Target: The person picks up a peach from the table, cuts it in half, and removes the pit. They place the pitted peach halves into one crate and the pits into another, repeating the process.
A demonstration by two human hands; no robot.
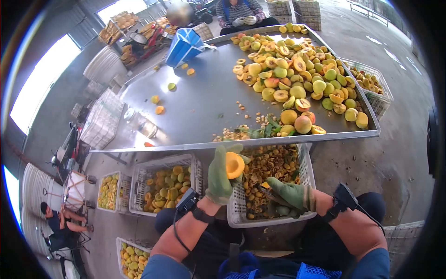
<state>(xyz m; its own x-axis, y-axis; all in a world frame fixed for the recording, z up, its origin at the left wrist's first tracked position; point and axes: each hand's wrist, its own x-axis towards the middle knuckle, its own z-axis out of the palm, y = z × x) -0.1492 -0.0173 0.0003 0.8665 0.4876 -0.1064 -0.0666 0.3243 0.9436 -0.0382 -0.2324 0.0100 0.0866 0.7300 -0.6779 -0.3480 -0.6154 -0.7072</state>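
My left hand (222, 174), in a green glove, holds up a halved yellow peach (234, 165) with its hollowed cut face toward me. My right hand (290, 195), gloved the same, is closed above the right part of a white crate (236, 209). A small orange bit (265, 185) shows at its fingertips; whatever else it grips is hidden. Below both hands, brown and orange peach scraps (267, 167) fill the crate. On the metal table (195, 102) in front, a big heap of whole and halved peaches (297, 69) lies to the right.
Loose pits and leaves (251, 132) lie along the near table edge. A blue bag (183, 46) and a clear jar (141, 123) stand on the left. Peach-filled crates (167, 160) stand on the floor at left. Across the table sits a gloved person (239, 14); another person (60, 223) sits far left.
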